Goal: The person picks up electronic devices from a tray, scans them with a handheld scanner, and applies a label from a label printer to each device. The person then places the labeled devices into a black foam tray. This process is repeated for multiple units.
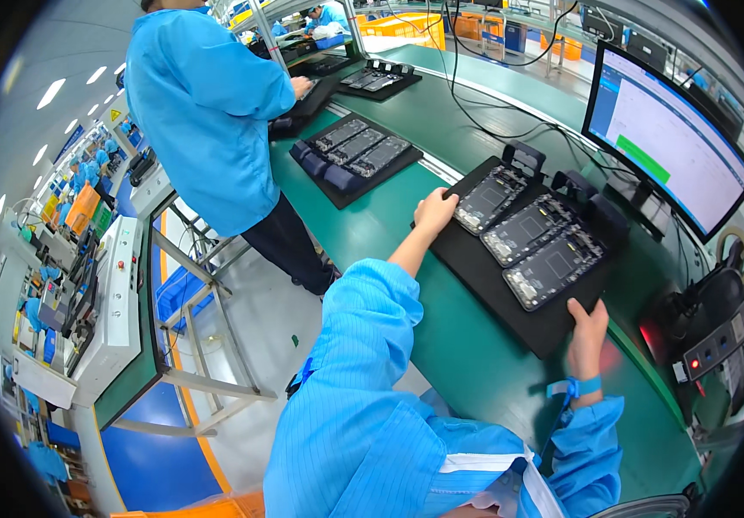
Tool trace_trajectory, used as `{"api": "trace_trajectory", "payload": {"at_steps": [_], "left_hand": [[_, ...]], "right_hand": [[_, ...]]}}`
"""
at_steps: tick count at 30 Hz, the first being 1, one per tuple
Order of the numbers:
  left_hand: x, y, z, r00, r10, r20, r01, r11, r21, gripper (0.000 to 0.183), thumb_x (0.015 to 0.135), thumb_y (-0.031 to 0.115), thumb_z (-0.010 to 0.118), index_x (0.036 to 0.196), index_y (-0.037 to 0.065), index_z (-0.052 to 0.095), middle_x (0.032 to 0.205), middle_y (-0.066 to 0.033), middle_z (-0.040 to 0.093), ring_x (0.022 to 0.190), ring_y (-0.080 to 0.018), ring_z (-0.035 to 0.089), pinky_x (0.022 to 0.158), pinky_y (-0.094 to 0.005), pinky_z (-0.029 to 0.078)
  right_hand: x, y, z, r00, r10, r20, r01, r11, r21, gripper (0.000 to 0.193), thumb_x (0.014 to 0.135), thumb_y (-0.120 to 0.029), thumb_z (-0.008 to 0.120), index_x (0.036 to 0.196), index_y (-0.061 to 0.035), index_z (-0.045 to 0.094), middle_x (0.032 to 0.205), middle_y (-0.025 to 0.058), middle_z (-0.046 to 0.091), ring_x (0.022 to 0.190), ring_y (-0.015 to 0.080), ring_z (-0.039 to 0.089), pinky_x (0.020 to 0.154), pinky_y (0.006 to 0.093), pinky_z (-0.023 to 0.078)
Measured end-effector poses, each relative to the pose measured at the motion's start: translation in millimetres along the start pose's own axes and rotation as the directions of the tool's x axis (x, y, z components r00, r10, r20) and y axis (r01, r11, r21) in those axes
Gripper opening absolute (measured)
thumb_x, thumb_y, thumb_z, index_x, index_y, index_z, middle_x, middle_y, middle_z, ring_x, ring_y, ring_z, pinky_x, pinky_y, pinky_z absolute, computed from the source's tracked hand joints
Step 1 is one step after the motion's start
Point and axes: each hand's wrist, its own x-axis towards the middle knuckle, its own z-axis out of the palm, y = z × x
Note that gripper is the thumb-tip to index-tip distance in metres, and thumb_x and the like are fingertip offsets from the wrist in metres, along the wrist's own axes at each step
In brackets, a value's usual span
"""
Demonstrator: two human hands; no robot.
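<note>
A flat black tray [477,274] lies on the green bench with three opened phone bodies [553,268] side by side on it, their circuit boards showing. Dark folded flaps [601,216] stand along the tray's far side. My left hand [435,212] grips the tray's left edge, thumb on top and the other fingers mostly hidden. At the opposite end, my right hand [588,337] holds the right edge with its thumb over the rim. A blue wrist strap [575,388] circles my right wrist.
To the left, a co-worker in a blue coat [203,112] stands at the bench, near a similar phone tray [350,186]. A monitor [670,138] rises behind my tray, with black cables [519,134] alongside. A scanner-like device glowing red [691,302] stands at the right.
</note>
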Motion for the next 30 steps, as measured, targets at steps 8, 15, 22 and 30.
{"api": "trace_trajectory", "payload": {"at_steps": [8, 15, 22, 30], "left_hand": [[-22.7, 14.7, -3.0, 0.997, 0.079, -0.003, -0.078, 0.986, 0.148, 0.051, 0.077, 0.043, 0.045, 0.114, 0.008, 0.051, 0.114, -0.0145, 0.052, 0.106, -0.0317, 0.047, 0.091, -0.0376, 0.036], [-4.2, -6.9, -23.3, 0.967, 0.252, 0.04, -0.25, 0.967, -0.057, 0.044, 0.081, 0.036, 0.043, 0.104, 0.001, 0.057, 0.107, -0.0182, 0.056, 0.101, -0.0312, 0.052, 0.088, -0.036, 0.039], [55.7, -74.2, -75.8, 0.925, 0.346, -0.158, -0.198, 0.793, 0.576, 0.052, 0.085, 0.034, 0.039, 0.126, 0.002, 0.035, 0.134, -0.0174, 0.031, 0.123, -0.0342, 0.029, 0.1, -0.0415, 0.025], [50.1, -78.7, -70.0, 0.946, 0.307, -0.106, -0.147, 0.695, 0.704, 0.057, 0.085, 0.036, 0.04, 0.129, 0.002, 0.031, 0.139, -0.0161, 0.019, 0.125, -0.0329, 0.024, 0.103, -0.0425, 0.019]], "right_hand": [[-10.3, 22.6, -40.6, 0.972, -0.197, -0.129, 0.051, 0.712, -0.7, 0.052, 0.076, -0.016, 0.063, 0.119, 0.0035, 0.04, 0.09, 0.0079, 0.051, 0.084, 0.0183, 0.048, 0.08, 0.0289, 0.038], [-19.4, 12.5, -34.5, 0.973, -0.163, -0.161, 0.005, 0.718, -0.696, 0.058, 0.076, -0.016, 0.063, 0.125, 0.0002, 0.037, 0.074, 0.0018, 0.045, 0.064, 0.0105, 0.042, 0.062, 0.0241, 0.039], [-13.7, 19.9, -41.7, 0.986, -0.136, -0.097, 0.059, 0.83, -0.555, 0.056, 0.078, -0.009, 0.059, 0.127, 0.0027, 0.033, 0.061, -0.0022, 0.04, 0.055, 0.0047, 0.036, 0.051, 0.0186, 0.032], [-11.1, 22.2, -46.2, 0.994, -0.045, -0.099, -0.003, 0.903, -0.43, 0.059, 0.079, -0.007, 0.057, 0.129, 0.0028, 0.028, 0.059, -0.0017, 0.041, 0.05, 0.0036, 0.035, 0.045, 0.0168, 0.029]]}}
